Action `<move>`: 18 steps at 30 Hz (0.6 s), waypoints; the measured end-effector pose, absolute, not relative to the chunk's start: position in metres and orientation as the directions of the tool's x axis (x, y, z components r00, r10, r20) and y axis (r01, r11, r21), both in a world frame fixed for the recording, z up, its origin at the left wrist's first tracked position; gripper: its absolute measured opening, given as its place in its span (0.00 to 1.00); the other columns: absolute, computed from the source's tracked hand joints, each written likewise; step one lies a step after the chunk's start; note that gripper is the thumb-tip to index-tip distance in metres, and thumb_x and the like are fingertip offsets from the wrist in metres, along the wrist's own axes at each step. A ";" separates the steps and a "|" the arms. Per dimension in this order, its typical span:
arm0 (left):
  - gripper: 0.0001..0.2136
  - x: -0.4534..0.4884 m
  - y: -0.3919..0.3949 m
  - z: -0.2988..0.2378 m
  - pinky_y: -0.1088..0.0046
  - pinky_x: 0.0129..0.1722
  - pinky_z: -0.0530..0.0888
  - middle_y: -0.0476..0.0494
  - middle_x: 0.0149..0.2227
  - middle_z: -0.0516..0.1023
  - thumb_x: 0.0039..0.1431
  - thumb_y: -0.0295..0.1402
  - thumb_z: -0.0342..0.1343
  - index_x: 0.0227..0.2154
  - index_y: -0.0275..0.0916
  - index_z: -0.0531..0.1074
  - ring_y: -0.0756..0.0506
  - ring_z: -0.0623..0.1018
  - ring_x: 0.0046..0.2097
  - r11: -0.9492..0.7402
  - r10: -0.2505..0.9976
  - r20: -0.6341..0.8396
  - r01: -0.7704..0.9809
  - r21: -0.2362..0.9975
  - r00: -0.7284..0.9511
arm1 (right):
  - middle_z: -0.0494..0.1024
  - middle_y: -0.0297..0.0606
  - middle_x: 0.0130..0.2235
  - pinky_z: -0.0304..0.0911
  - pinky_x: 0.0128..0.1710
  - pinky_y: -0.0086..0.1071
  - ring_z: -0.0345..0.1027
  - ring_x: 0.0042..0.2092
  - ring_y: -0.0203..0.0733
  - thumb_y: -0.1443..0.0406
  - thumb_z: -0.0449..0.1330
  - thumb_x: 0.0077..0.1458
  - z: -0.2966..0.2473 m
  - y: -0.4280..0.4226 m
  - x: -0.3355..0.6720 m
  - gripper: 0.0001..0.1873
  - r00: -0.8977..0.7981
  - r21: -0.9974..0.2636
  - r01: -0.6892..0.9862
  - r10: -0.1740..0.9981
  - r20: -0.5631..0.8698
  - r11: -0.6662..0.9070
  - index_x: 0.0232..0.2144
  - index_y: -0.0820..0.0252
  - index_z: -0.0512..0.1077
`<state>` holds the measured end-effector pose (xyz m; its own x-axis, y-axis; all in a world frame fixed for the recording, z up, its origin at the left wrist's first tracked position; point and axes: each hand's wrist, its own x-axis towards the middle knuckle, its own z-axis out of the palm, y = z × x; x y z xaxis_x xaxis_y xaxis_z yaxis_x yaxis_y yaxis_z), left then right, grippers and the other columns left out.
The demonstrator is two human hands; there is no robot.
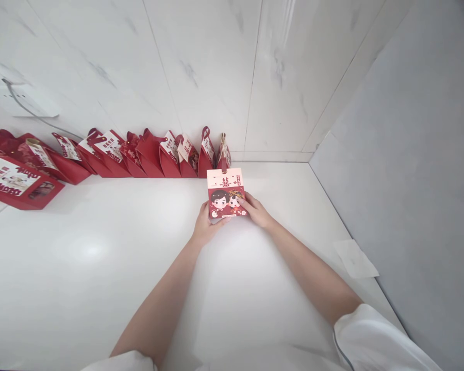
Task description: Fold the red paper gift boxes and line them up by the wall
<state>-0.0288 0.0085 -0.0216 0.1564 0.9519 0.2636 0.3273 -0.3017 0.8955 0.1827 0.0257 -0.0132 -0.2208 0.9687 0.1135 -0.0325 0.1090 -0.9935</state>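
A small pink and red gift box (226, 191) with a cartoon couple printed on its face is held upright over the white tabletop (100, 257), a little in front of the back wall. My left hand (204, 226) grips its lower left edge with the fingers curled round it. My right hand (255, 208) pinches its lower right side. Both forearms reach forward from the bottom of the view.
A row of several red gift boxes (150, 154) with handles leans along the back wall, running from the centre to the far left. A white paper slip (355, 259) lies by the grey wall on the right. A cable (27, 111) hangs on the left wall.
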 end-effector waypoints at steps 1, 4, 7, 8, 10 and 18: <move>0.31 -0.029 0.009 -0.022 0.53 0.59 0.67 0.39 0.55 0.66 0.49 0.42 0.66 0.56 0.46 0.64 0.36 0.69 0.58 -0.303 0.951 0.266 0.328 0.895 0.156 | 0.72 0.39 0.58 0.60 0.60 0.44 0.66 0.58 0.50 0.49 0.57 0.58 -0.013 0.026 0.183 0.28 -0.222 -0.993 -0.035 0.968 0.117 0.112 0.56 0.54 0.66; 0.31 -0.029 0.009 -0.024 0.52 0.59 0.67 0.38 0.56 0.66 0.49 0.42 0.66 0.56 0.45 0.64 0.36 0.69 0.58 -0.301 0.952 0.265 0.315 0.900 0.151 | 0.72 0.38 0.58 0.60 0.60 0.44 0.65 0.59 0.50 0.49 0.57 0.59 -0.013 0.026 0.183 0.27 -0.224 -0.993 -0.037 0.967 0.118 0.112 0.56 0.54 0.66; 0.31 -0.029 0.008 -0.023 0.52 0.59 0.66 0.38 0.57 0.65 0.49 0.42 0.66 0.57 0.45 0.65 0.36 0.68 0.59 -0.301 0.951 0.265 0.302 0.905 0.157 | 0.72 0.38 0.58 0.60 0.60 0.44 0.65 0.58 0.50 0.49 0.57 0.59 -0.013 0.026 0.183 0.27 -0.231 -0.993 -0.041 0.966 0.114 0.108 0.56 0.54 0.66; 0.31 -0.028 0.008 -0.022 0.52 0.60 0.65 0.38 0.57 0.65 0.49 0.42 0.66 0.57 0.46 0.64 0.36 0.67 0.60 -0.306 0.950 0.270 0.307 0.901 0.154 | 0.72 0.37 0.58 0.60 0.60 0.44 0.65 0.59 0.49 0.49 0.57 0.58 -0.014 0.026 0.183 0.28 -0.229 -0.993 -0.038 0.967 0.114 0.108 0.56 0.53 0.66; 0.31 -0.028 0.007 -0.019 0.53 0.62 0.63 0.38 0.59 0.63 0.51 0.42 0.65 0.58 0.47 0.64 0.36 0.65 0.62 -0.315 0.949 0.291 0.333 0.889 0.121 | 0.72 0.37 0.58 0.59 0.61 0.45 0.65 0.59 0.49 0.48 0.57 0.58 -0.015 0.027 0.183 0.29 -0.207 -0.994 -0.026 0.972 0.107 0.104 0.57 0.53 0.65; 0.32 -0.030 0.009 -0.024 0.55 0.56 0.69 0.38 0.59 0.63 0.57 0.44 0.59 0.62 0.48 0.56 0.39 0.67 0.59 -0.252 0.954 0.291 0.326 0.911 -0.075 | 0.68 0.39 0.61 0.59 0.61 0.47 0.66 0.58 0.50 0.48 0.55 0.60 -0.020 0.025 0.181 0.40 -0.230 -0.982 0.054 0.959 0.164 0.181 0.68 0.51 0.45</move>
